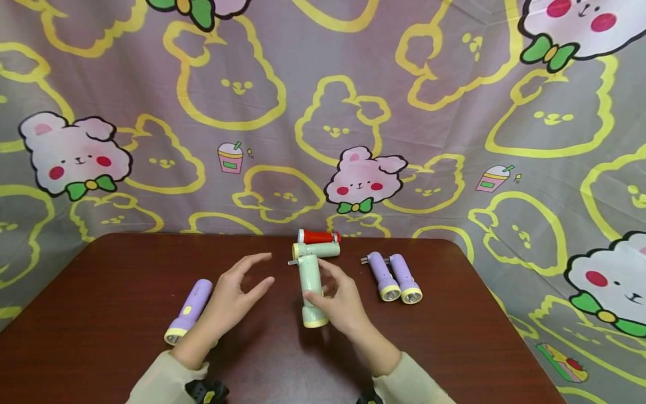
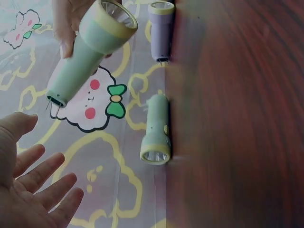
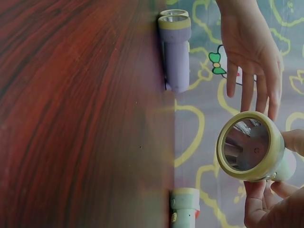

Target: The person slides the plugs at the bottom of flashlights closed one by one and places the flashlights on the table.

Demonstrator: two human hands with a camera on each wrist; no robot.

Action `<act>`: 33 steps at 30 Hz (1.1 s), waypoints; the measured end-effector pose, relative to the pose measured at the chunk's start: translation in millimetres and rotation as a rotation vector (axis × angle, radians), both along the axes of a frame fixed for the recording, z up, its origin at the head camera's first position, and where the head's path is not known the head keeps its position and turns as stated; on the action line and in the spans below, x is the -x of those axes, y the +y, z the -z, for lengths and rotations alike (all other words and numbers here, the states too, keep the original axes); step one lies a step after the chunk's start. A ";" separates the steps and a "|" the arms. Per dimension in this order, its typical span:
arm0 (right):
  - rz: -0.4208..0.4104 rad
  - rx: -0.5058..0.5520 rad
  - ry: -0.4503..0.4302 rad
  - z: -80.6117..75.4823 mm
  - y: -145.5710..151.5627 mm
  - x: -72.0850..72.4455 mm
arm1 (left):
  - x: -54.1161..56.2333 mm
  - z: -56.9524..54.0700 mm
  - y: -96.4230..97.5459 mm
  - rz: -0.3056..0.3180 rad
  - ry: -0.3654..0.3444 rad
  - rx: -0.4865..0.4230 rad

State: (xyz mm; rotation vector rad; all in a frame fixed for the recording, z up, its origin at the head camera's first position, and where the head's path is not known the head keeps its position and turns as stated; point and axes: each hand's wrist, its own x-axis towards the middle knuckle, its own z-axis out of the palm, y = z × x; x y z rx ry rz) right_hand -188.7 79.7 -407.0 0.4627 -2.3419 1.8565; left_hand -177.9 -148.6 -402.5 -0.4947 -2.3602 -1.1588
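Observation:
My right hand [image 1: 345, 303] grips a pale green flashlight [image 1: 310, 280] above the middle of the table. Its yellow-rimmed lens end points down toward me, and metal plug prongs [image 1: 293, 262] stick out sideways at the upper end. In the right wrist view the lens [image 3: 247, 145] faces the camera. My left hand [image 1: 237, 292] hovers to the left of this flashlight, apart from it, fingers spread and holding nothing. Beside the left forearm lies a purple flashlight [image 1: 192, 308]. A yellow rim [image 1: 214, 343] shows past that forearm, mostly hidden.
Farther back, a second green flashlight [image 1: 323, 250] lies sideways in front of a red flashlight [image 1: 320, 237]. Two purple flashlights, one [image 1: 379, 272] left of the other [image 1: 402, 272], lie on the right of the brown table [image 1: 444, 348]. A patterned curtain [image 1: 282, 140] hangs behind.

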 end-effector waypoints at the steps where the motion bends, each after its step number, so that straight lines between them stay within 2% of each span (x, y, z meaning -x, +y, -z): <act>1: 0.002 0.000 0.003 -0.4 -0.7 -0.3 | 0.6 -0.6 1.8 0.005 -0.002 -0.009; 16: 0.026 -0.017 -0.002 0.3 -7.3 -1.7 | 11.7 4.0 26.4 0.091 -0.024 -0.194; 25: 0.026 -0.017 0.010 0.6 -9.5 -0.6 | 15.1 1.9 33.1 0.109 -0.067 -0.214; 33: 0.026 -0.018 0.035 -0.1 -13.1 -3.4 | 18.1 4.6 34.8 0.140 -0.081 -0.241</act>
